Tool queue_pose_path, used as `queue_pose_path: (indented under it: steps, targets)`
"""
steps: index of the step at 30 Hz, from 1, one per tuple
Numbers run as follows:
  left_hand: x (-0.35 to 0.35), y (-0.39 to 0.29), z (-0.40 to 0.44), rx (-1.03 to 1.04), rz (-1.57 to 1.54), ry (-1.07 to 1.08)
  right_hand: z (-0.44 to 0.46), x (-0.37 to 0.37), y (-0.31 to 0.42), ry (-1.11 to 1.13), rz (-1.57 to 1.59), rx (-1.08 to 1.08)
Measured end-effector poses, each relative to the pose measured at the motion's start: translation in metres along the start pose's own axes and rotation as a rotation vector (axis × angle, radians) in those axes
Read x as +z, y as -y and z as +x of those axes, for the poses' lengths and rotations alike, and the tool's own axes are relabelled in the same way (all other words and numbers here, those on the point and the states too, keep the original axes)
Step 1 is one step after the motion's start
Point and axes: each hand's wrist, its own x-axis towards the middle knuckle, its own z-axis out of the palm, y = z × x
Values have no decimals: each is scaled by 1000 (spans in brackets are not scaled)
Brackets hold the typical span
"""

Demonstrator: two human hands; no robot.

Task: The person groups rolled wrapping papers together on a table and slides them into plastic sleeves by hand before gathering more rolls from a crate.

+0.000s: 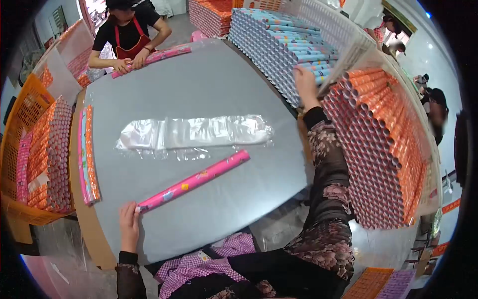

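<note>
A pink patterned roll (194,181) lies slantwise on the grey table. My left hand (129,222) is at its near left end, fingers closed together against the tube's tip. My right hand (306,85) reaches out to the right, to the stack of light-blue patterned rolls (284,42). Its fingers curl at the open end of one blue roll, partly hidden by the hand itself. Beyond the pink roll, a pile of clear plastic sleeves (194,132) lies flat across the middle of the table.
Orange rolls (378,144) fill a white crate at right. Three thin rolls (88,154) lie along the left table edge. An orange basket (25,117) with more rolls stands beyond. Across the table (209,84), a person holds another pink roll (159,57).
</note>
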Motion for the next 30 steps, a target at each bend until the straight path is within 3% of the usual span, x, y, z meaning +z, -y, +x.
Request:
queue_pose_path:
  steps: [8,11,22,25,27,30]
  targets:
    - [-5,2,-2,-54,98,97,71,18,-50,67,-347,133]
    - [-6,2,-3,-81,131,127,71,17,-35,162,-506,20]
    - [-7,2,-4,-99,122,157,82,16,-68,204,-471,-236]
    - [-6,7,-5,-82,128,151,81,-2,-60,294,-427,-254]
    - [-6,8,-5,-72,132,155,81,-13,-52,509,-522,-181]
    - [-5,8,-7,-86,153,154,79,-27,-40,559,-532,-136]
